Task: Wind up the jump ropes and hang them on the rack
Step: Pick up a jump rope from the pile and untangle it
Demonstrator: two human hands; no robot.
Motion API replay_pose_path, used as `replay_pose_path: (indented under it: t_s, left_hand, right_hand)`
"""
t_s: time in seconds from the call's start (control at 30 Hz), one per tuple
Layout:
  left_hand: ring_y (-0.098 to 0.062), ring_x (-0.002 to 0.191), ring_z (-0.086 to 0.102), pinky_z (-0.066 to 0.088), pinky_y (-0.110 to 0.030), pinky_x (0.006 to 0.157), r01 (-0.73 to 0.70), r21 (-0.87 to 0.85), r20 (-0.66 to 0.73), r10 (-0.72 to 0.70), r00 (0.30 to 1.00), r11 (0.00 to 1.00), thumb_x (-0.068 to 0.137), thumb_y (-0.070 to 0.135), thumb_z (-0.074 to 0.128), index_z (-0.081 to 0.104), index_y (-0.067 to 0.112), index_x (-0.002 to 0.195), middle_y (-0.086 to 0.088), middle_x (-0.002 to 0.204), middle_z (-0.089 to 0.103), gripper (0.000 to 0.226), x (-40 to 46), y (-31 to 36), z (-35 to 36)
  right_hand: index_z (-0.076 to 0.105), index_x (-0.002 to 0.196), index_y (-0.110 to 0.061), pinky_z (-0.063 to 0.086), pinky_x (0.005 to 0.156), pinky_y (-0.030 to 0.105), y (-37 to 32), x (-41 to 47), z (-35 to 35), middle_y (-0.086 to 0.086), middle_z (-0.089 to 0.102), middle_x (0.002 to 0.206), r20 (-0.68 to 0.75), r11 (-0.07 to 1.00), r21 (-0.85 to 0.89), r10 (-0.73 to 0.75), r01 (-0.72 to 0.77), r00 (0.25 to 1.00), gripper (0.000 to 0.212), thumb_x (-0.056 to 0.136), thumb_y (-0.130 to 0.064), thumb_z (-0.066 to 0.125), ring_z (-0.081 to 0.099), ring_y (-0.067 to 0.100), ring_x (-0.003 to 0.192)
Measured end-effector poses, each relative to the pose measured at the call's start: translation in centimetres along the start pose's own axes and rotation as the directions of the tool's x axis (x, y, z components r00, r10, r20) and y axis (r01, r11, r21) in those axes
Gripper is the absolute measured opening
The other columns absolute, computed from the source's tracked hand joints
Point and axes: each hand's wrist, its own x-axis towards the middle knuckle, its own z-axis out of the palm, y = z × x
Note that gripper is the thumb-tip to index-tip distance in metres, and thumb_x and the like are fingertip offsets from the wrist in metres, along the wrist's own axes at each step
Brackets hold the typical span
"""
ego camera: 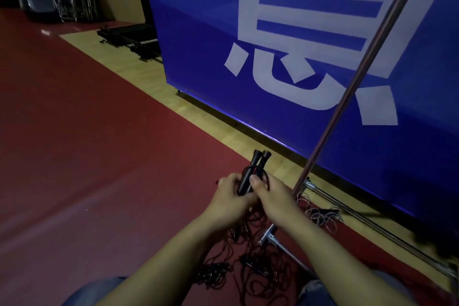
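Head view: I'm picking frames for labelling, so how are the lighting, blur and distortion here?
Head view: dim overall, and the dark rope pile nearly melts into the red floor; the rack pole bows from wide-angle distortion; a small glare spot sits far left on the floor; both hands, left and right, gripping the black handles, are fairly sharp.

Two bare forearms enter from the lower edge, with no sleeves, watch, bracelet or rings visible on either. The left hand [229, 195] and right hand [272, 195] are ungloved; a short, unpainted thumbnail shows on the right thumb. Below the arms, blue denim fabric covers the person's left knee [99, 290] and right knee [315, 290], the cloth appearing faded mid-blue in the dim light. No markings or logos can be made out on the fabric.
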Motion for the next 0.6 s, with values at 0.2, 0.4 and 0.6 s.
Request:
replay_pose_path:
  t_s: [0.2, 0.4, 0.6]
  left_hand:
    - [-0.029, 0.082, 0.059, 0.054, -0.042, 0.075, 0.243, -0.372, 0.222, -0.168, 0.96, 0.896, 0.102, 0.018, 0.049, 0.061, 0.004, 0.108, -0.014, 0.09, 0.062, 0.02, -0.1, 0.2, -0.3]
    - [-0.037, 0.098, 0.064, 0.046, -0.06, 0.101, 0.13, -0.16, 0.237, -0.089, 0.967, 0.979, 0.098, 0.031, 0.059, 0.056, -0.006, 0.109, -0.021, 0.103, 0.066, 0.038, 1.0, -0.2, -0.3]
    - [-0.028, 0.069, 0.064, 0.055, -0.058, 0.08, 0.058, -0.002, 0.001, -0.058, 0.998, 0.998, 0.098, 0.013, 0.056, 0.052, -0.004, 0.105, -0.017, 0.083, 0.058, 0.019, 1.7, -0.6, 0.7]
  right_hand:
    - [0.063, 0.107, -0.022, 0.037, 0.041, 0.013, 0.6, -0.9, -0.8, -0.015, 0.058, 0.055, 0.031, 0.967, 0.239, 0.088, -0.092, 0.996, 0.023, 0.101, -0.036, 0.046, 0.053, -0.004, 0.043]
    - [0.065, 0.112, -0.016, 0.047, 0.048, 0.015, 0.4, -1.0, -1.2, -0.002, 0.074, 0.078, 0.148, 0.882, 0.431, 0.136, -0.188, 0.98, 0.025, 0.102, -0.027, 0.045, 0.071, 0.009, 0.071]
    - [0.048, 0.118, -0.025, 0.023, 0.042, 0.018, 1.6, -0.2, -1.8, -0.012, 0.048, 0.058, -0.002, 0.892, 0.437, 0.129, -0.115, 0.992, 0.019, 0.1, -0.022, 0.051, 0.033, 0.002, 0.043]
